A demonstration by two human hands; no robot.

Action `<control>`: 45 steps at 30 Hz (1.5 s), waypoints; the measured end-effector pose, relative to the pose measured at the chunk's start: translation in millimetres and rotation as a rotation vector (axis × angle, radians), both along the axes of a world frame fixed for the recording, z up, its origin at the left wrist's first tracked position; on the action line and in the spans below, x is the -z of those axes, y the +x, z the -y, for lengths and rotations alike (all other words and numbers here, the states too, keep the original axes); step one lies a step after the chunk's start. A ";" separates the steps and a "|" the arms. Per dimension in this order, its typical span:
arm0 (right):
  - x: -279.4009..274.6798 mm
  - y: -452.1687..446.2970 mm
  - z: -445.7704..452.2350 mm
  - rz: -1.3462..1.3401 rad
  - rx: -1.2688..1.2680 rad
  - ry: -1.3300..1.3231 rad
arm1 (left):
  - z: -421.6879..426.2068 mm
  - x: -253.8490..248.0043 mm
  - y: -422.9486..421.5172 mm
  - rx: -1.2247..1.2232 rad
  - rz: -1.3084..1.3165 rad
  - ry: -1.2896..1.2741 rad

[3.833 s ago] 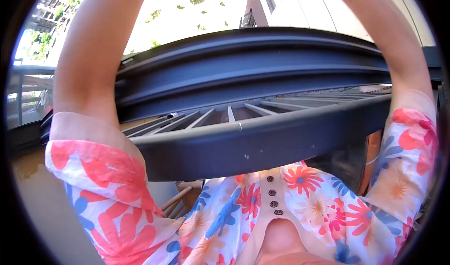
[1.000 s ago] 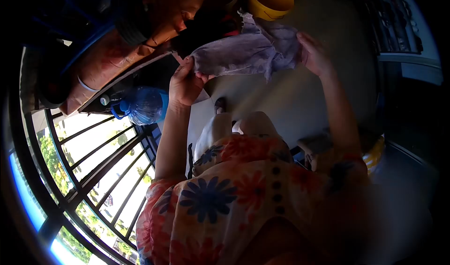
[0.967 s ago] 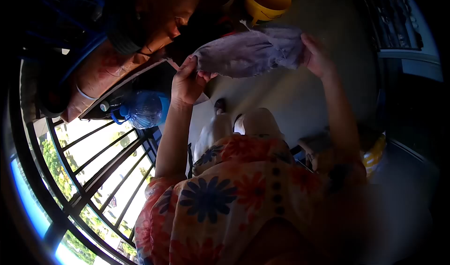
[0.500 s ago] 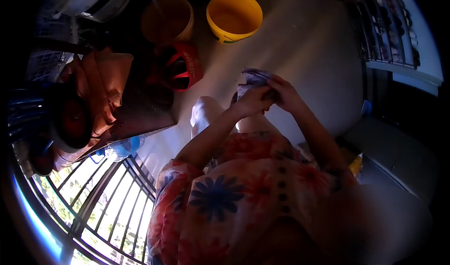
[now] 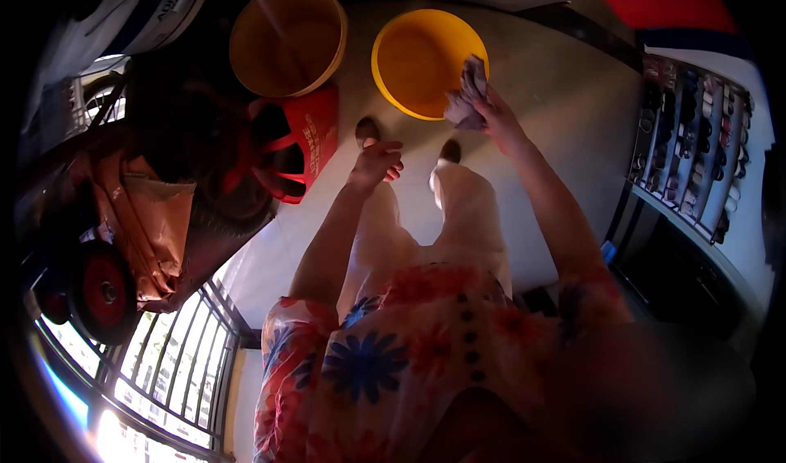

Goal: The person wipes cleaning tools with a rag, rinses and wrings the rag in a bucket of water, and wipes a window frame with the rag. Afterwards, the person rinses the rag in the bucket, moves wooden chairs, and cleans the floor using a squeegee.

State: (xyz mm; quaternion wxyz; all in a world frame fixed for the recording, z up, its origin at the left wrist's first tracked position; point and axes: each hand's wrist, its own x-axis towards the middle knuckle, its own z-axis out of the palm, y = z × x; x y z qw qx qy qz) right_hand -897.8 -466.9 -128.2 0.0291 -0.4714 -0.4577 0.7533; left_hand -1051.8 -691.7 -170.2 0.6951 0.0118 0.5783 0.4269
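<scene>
A crumpled greyish-purple cloth [image 5: 467, 99] is gripped in my right hand [image 5: 501, 123], its fingers closed on one end. The cloth hangs over the near right rim of a yellow bucket [image 5: 393, 94]; I cannot tell if they touch. To the left, above my knee, my left hand [image 5: 375, 163] is loosely curled with its fingers a little apart and nothing visible in it.
Another yellowish bucket [image 5: 246, 70] with a pink stick [image 5: 262, 4] stands at the upper left, beside a red plastic crate [image 5: 315, 140]. Folded brown cardboard [image 5: 151, 217] and a red-hubbed wheel [image 5: 106, 289] are at left. A shoe rack [image 5: 688, 144] stands at right.
My hands were together on the folded cloth and have separated. My right hand has carried the cloth forward to the bucket; my left hand let go and moved left.
</scene>
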 end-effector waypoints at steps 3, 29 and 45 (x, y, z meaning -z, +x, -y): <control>43.3 -28.7 -33.1 0.303 -0.210 0.178 | -18.1 40.9 6.2 -0.077 -0.048 -0.077; 543.4 -133.3 -115.8 0.487 -0.904 1.013 | -151.5 241.1 -41.0 -0.488 -1.086 0.076; 514.0 -15.0 -102.7 -0.012 -1.739 1.139 | -151.6 233.6 -40.6 -0.469 -1.054 -0.025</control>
